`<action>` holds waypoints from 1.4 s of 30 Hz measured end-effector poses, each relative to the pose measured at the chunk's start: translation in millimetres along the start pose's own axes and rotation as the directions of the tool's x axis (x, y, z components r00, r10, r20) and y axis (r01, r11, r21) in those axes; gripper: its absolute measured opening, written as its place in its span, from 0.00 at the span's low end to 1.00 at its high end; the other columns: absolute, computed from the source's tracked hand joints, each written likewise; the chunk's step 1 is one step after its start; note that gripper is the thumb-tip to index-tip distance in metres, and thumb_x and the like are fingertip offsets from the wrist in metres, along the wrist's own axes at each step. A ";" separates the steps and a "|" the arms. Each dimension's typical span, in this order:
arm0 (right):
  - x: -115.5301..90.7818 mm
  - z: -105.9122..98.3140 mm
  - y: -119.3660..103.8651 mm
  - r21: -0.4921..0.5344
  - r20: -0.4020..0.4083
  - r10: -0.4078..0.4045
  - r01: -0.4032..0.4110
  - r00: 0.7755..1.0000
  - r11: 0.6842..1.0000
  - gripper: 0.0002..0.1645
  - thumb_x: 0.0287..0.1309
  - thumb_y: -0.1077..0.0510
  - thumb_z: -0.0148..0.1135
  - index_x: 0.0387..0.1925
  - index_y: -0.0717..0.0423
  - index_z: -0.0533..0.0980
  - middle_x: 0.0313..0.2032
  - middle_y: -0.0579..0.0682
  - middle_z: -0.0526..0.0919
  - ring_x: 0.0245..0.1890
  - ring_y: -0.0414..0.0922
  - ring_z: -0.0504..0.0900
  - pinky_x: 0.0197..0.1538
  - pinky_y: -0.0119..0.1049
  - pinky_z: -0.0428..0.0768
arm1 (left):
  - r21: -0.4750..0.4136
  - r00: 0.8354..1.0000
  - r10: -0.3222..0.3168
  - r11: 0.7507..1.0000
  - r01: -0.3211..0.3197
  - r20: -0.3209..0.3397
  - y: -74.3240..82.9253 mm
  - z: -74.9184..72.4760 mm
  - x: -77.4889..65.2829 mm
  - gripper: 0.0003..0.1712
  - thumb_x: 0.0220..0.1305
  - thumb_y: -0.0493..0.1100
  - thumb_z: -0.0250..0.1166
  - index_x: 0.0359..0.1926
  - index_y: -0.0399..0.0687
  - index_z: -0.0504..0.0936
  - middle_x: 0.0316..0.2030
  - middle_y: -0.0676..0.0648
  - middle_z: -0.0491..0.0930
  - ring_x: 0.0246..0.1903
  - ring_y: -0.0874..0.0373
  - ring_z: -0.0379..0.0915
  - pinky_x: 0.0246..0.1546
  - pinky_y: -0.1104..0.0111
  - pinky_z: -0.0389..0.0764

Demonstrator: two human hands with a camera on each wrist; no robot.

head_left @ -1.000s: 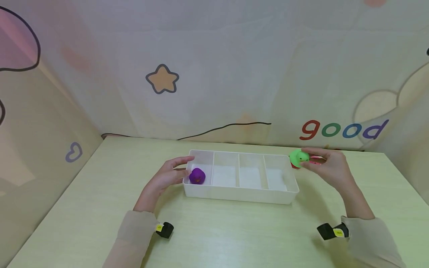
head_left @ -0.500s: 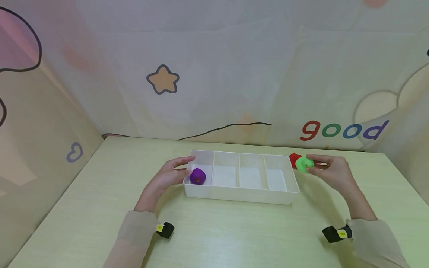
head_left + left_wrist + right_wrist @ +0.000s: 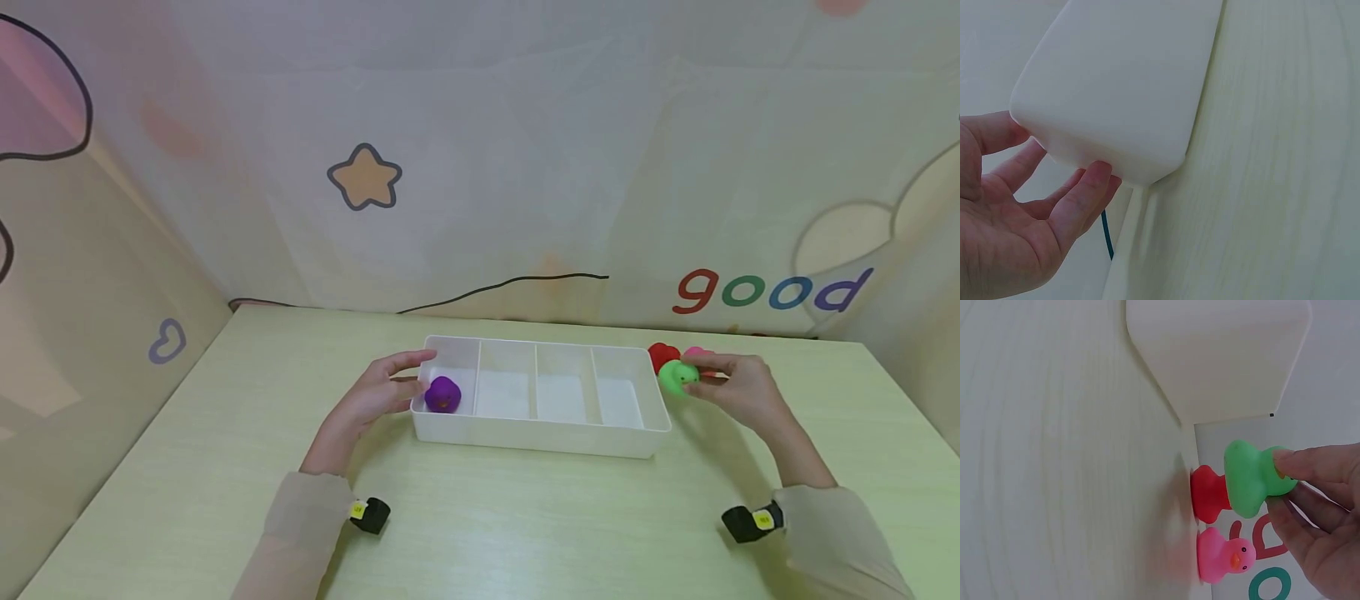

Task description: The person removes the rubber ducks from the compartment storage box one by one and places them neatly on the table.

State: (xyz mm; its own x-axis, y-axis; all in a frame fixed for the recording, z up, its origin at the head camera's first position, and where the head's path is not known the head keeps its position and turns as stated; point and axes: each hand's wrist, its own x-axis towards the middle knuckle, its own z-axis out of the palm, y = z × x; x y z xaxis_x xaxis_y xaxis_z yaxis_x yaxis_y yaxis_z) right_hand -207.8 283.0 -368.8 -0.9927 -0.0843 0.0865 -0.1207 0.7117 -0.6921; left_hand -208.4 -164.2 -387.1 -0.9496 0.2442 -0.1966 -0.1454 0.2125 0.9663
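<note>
Green duck is in your right hand, just beside the right end of the white tray, and it looks to be off the bench. Nearest you, the bench runs up to the tray's front wall. At the tray's left end, your left hand spreads its fingers loosely against the outer wall and corner; a light, even touch there should steady the tray without skewing it. The purple toy sits in the leftmost compartment, close to that hand, so mind your fingertips around it.

Over on the right, your fingers pinch the duck by the head, narrowed to its width, with the body hanging free toward the tray. It looks soft, so a firm but gentle pinch should do; too light, and the body may swivel. Watch that it doesn't snag the rim. Just beyond it stands the red toy, partly hidden; I cannot tell whether the two touch, so lift well before any sideways move. Allow for the pink duck too, to the red toy's right, near the wall.
</note>
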 end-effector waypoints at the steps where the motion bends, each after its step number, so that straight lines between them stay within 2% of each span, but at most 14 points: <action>1: 0.1 0.4 0.2 -0.001 0.007 0.004 -0.004 1.000 1.000 0.27 0.48 0.65 0.65 0.51 0.72 0.72 0.51 0.71 0.72 0.46 0.62 0.75 0.35 0.21 0.77 | 0.001 1.000 0.002 1.000 -0.002 0.001 0.1 0.0 -0.2 0.28 0.61 0.33 0.54 0.63 0.47 0.66 0.64 0.43 0.59 0.57 0.45 0.64 0.53 0.48 0.68; 19: 3.2 6.4 7.7 -0.047 0.065 -0.060 0.063 0.996 0.997 0.23 0.43 0.66 0.68 0.45 0.70 0.76 0.42 0.67 0.79 0.42 0.60 0.79 0.35 0.23 0.76 | -0.010 1.000 0.009 1.000 -0.009 0.013 1.9 0.5 -2.2 0.28 0.61 0.32 0.54 0.63 0.44 0.65 0.65 0.41 0.57 0.59 0.43 0.62 0.54 0.49 0.67; 30: 4.7 8.6 9.4 -0.075 0.093 -0.020 0.028 0.995 0.997 0.24 0.44 0.65 0.67 0.46 0.70 0.76 0.41 0.66 0.80 0.44 0.60 0.77 0.36 0.27 0.75 | -0.016 0.999 0.030 0.999 -0.029 0.029 0.8 -0.3 -1.9 0.28 0.61 0.32 0.54 0.63 0.43 0.65 0.64 0.41 0.58 0.58 0.43 0.63 0.54 0.48 0.66; 42: 5.4 9.4 10.1 -0.064 0.112 0.016 -0.008 0.994 0.998 0.24 0.44 0.65 0.68 0.45 0.70 0.76 0.42 0.66 0.79 0.43 0.60 0.77 0.35 0.28 0.77 | -0.010 1.000 0.007 1.000 -0.007 0.011 2.3 0.0 -2.0 0.28 0.61 0.32 0.54 0.63 0.46 0.66 0.65 0.42 0.58 0.59 0.44 0.62 0.54 0.47 0.66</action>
State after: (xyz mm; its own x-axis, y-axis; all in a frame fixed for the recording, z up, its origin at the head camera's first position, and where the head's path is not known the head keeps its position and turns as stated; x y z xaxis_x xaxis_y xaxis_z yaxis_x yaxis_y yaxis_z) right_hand -214.4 283.2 -382.1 -0.9886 -0.1508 -0.0051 -0.1119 0.7556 -0.6454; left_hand -206.8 -164.1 -384.4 -0.9474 0.2563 -0.1915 -0.1414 0.2015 0.9692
